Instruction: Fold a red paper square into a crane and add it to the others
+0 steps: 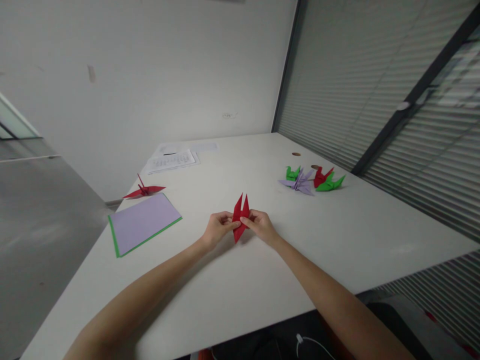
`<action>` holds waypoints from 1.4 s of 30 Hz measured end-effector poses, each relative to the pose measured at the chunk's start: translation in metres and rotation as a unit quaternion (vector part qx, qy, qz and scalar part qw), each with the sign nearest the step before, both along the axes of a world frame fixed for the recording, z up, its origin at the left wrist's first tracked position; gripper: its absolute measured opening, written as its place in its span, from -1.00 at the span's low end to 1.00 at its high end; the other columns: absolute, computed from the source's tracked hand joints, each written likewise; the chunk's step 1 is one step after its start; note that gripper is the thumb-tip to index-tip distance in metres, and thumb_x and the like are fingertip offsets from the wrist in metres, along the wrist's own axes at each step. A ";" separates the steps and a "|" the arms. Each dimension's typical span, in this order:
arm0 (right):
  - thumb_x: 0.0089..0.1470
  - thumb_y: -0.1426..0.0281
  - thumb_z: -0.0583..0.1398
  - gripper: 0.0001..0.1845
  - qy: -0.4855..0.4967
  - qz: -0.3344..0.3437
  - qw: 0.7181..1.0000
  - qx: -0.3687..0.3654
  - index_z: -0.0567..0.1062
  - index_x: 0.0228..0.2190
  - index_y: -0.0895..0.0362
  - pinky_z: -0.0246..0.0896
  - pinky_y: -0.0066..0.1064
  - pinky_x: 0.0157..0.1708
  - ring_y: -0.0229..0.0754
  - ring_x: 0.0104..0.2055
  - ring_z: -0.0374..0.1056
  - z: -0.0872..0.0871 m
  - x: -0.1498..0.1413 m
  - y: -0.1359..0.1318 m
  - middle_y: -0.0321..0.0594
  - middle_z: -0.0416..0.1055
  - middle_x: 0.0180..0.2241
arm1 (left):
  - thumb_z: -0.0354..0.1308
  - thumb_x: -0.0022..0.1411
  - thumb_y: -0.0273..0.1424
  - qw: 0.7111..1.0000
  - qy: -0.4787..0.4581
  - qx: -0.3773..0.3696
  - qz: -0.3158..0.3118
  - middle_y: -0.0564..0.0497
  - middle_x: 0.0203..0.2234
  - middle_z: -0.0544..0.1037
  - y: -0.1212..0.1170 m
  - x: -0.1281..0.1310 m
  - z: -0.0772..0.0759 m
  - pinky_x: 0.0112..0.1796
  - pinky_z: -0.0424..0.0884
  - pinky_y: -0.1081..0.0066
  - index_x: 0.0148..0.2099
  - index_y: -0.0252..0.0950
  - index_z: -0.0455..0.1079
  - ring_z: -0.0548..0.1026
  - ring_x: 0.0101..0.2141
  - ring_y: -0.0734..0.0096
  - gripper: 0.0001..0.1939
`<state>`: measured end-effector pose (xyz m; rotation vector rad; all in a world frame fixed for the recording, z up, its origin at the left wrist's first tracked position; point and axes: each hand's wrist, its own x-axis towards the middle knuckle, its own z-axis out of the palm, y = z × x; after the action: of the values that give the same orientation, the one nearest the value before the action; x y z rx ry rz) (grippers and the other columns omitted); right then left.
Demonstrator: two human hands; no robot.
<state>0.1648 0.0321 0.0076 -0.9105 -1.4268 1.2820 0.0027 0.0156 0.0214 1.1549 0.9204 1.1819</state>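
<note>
Between my hands, a little above the white table, is a piece of red folded origami paper (237,216). It has two narrow points side by side at the top and one point at the bottom. My left hand (219,228) pinches its left edge, thumb on the front and fingers behind. On the right edge, my right hand (261,225) grips it the same way, its thumb pressed across the front face. The fingertips behind the paper are hidden.
Lilac sheets over green paper (146,222) lie at the left, with a red paper crane (145,190) behind them. Farther back are printed papers (172,160). At the right sit a lilac crane (299,183), green cranes (330,183) and a red one (321,176). The table (240,290) ends near me.
</note>
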 end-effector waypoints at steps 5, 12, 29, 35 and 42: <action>-0.15 0.11 0.32 -0.64 -0.009 0.003 1.000 0.029 0.48 -0.49 0.16 0.31 -0.31 -0.30 -0.19 -0.40 0.37 -0.002 0.002 0.002 -0.23 0.48 -0.46 | 0.44 -0.21 -0.28 1.000 0.012 -0.003 0.001 -0.04 -0.52 0.58 0.000 0.000 0.000 -0.40 0.41 0.43 -0.41 -0.40 0.49 0.50 -0.51 0.42 -0.67; -0.14 0.06 0.29 -0.60 -0.039 0.009 0.998 0.039 0.48 -0.51 0.17 0.26 -0.37 -0.42 -0.24 -0.48 0.31 0.001 0.002 0.000 -0.27 0.44 -0.54 | 0.31 -0.03 -0.13 0.998 0.044 0.048 0.010 -0.02 -0.54 0.55 0.002 -0.001 0.001 -0.41 0.35 0.45 -0.44 -0.37 0.48 0.43 -0.51 0.46 -0.64; -0.08 0.09 0.27 -0.62 -0.034 0.031 0.998 0.038 0.53 -0.42 0.19 0.24 -0.38 -0.41 -0.25 -0.47 0.32 -0.001 0.003 0.002 -0.24 0.47 -0.49 | 0.42 -0.16 -0.23 0.999 0.008 0.033 -0.016 -0.05 -0.44 0.59 0.000 0.000 0.000 -0.34 0.43 0.39 -0.32 -0.38 0.47 0.51 -0.45 0.40 -0.61; -0.11 0.08 0.29 -0.57 -0.006 0.045 0.999 0.002 0.54 -0.37 0.20 0.29 -0.37 -0.39 -0.20 -0.42 0.39 -0.002 0.002 0.001 -0.16 0.52 -0.41 | 0.44 -0.20 -0.27 1.000 -0.010 0.006 -0.018 -0.04 -0.49 0.59 0.002 -0.001 -0.002 -0.38 0.45 0.40 -0.36 -0.41 0.48 0.52 -0.50 0.41 -0.62; -0.06 0.13 0.28 -0.64 0.008 0.015 0.998 0.054 0.53 -0.37 0.18 0.32 -0.30 -0.24 -0.14 -0.30 0.43 -0.003 0.002 0.004 -0.14 0.54 -0.35 | 0.41 -0.11 -0.25 0.999 0.003 -0.004 -0.032 -0.07 -0.41 0.61 -0.002 0.003 0.001 -0.35 0.42 0.41 -0.27 -0.40 0.49 0.53 -0.43 0.40 -0.61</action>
<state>0.1671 0.0363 0.0046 -0.8086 -1.4878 1.2200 0.0053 0.0139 0.0221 1.1741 0.8844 1.1230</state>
